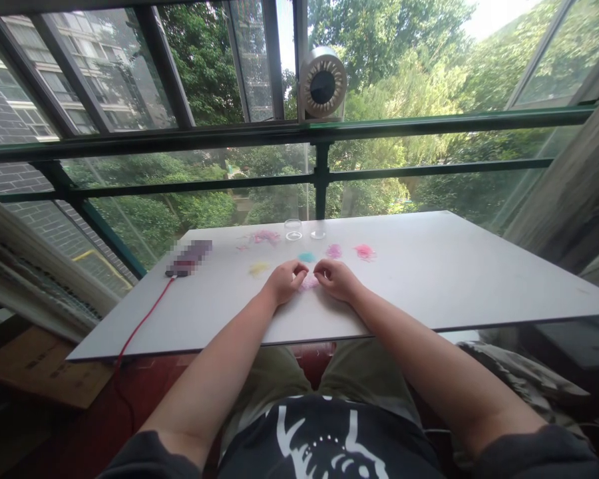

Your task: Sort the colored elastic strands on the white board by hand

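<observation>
My left hand (286,282) and my right hand (338,280) face each other just above the white table, a small gap between their fingertips. Thumb and fingers are pinched together on both; whatever lies in the pinches is too small to make out. Under and between the hands is a loose pale pink pile (309,283) of tiny pieces, partly hidden by the fingers. Just beyond them sits a teal pile (307,257). A purple-pink pile (334,251) and a coral-red pile (365,251) lie beyond my right hand. A yellow pile (258,268) is left of my left hand.
Two clear round containers (293,231) (318,234) stand near the table's far edge, beside a mixed pink heap (265,236). A blurred-out device (190,258) with a red cable (147,314) lies at the left. Behind the table (459,279) runs a green railing (209,135).
</observation>
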